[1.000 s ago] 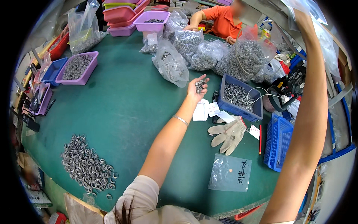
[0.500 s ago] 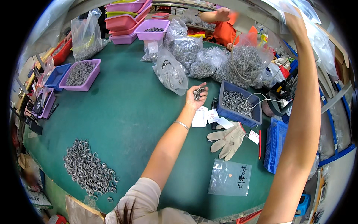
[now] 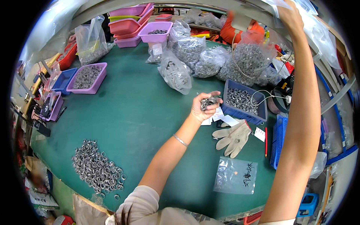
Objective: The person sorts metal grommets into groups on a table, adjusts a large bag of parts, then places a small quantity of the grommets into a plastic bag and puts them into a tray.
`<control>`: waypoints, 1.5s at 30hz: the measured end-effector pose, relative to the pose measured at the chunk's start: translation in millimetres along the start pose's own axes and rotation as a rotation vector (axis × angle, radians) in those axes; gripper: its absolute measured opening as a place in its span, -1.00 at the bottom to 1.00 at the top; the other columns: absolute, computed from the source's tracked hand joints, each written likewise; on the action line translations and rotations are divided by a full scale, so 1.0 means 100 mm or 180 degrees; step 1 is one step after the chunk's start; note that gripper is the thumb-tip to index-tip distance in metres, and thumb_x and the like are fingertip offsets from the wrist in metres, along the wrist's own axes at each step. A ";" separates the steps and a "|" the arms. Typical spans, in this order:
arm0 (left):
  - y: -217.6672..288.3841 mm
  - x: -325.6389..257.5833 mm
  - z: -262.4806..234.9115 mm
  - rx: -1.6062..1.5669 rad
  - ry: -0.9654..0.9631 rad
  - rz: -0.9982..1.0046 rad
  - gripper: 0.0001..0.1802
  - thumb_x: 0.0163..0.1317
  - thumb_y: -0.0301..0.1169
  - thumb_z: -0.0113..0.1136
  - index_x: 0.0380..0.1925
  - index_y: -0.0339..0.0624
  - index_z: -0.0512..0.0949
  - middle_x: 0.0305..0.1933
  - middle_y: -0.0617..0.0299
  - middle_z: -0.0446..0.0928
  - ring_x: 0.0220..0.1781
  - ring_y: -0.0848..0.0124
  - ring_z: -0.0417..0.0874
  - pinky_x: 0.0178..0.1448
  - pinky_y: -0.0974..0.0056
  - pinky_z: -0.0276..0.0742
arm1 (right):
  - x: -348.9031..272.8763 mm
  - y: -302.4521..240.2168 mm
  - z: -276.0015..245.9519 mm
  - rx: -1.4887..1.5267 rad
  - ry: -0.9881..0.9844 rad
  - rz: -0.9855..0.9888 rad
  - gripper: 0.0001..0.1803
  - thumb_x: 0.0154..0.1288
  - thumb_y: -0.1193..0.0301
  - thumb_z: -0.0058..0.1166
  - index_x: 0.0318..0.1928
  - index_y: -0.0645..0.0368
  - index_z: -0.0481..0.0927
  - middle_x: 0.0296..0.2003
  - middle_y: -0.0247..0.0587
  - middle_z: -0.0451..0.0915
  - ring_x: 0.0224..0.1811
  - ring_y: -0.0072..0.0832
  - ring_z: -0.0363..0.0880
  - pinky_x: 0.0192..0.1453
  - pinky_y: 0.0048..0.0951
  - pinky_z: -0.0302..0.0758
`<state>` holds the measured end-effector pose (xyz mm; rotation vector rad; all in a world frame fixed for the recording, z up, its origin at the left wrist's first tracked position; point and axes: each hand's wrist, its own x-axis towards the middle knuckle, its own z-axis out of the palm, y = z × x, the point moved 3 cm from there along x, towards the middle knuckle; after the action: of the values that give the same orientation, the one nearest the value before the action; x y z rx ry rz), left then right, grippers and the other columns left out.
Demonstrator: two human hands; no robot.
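My left hand point(image 3: 204, 107) is curled round several grey metal rings point(image 3: 208, 102), held palm up above the green table, left of the blue bin point(image 3: 252, 117). That bin is filled with similar rings. My right hand point(image 3: 291, 19) reaches high at the top right, among hanging clear plastic bags point(image 3: 313, 28); its fingers run to the picture's edge and their grip is hidden. A loose pile of rings point(image 3: 98, 168) lies on the table at the near left. White paper slips point(image 3: 229, 120) and a pale work glove point(image 3: 234, 138) lie beside the bin.
Bulging clear bags of metal parts point(image 3: 245, 62) line the far side. At the left stands a purple tray point(image 3: 98, 83) of parts. A flat clear bag point(image 3: 235, 175), a red pencil point(image 3: 266, 142) and a blue basket point(image 3: 278, 142) lie to the right. A person in orange point(image 3: 227, 32) is beyond the bags.
My left hand, still holding the rings, has moved slightly right and nearer to me. My right hand has shifted a little left at the bags. The whole view has also shifted slightly.
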<state>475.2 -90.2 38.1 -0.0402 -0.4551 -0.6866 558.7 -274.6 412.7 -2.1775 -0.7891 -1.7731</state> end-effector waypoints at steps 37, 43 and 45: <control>-0.96 -1.26 0.99 0.4104 0.2814 0.2827 -0.63 0.22 -0.62 -0.06 0.06 -0.44 0.39 0.03 0.00 0.50 0.06 0.33 0.53 0.14 0.31 0.41 | -4.04 -3.02 -0.26 0.5959 0.0989 0.7578 -0.69 0.33 0.40 -0.27 0.00 0.23 0.44 -0.03 -0.06 0.49 0.00 -0.29 0.48 0.07 -0.24 0.45; 0.22 -0.51 0.17 0.5573 0.3457 0.1749 -0.55 0.11 -0.44 0.18 0.01 -0.45 0.42 -0.07 -0.11 0.53 0.00 0.16 0.58 0.08 0.25 0.47 | -4.06 -2.73 -0.24 0.6272 0.1451 0.7985 -0.75 0.28 0.41 -0.15 -0.13 0.30 0.47 -0.15 0.09 0.48 -0.24 -0.19 0.48 -0.26 -0.34 0.42; 0.28 -0.16 -0.13 0.7009 0.3109 0.1485 -0.49 0.03 -0.30 0.28 -0.06 -0.41 0.47 -0.07 -0.21 0.49 0.04 -0.02 0.50 0.13 0.13 0.41 | -4.17 -2.52 -0.33 0.6185 0.1346 0.7802 -0.74 0.24 0.40 -0.12 -0.12 0.28 0.48 -0.16 0.07 0.50 -0.23 -0.19 0.48 -0.26 -0.37 0.41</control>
<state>486.7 -60.9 23.1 2.0918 -0.0237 0.5666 343.6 -191.1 -17.8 -0.1082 0.4483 0.3193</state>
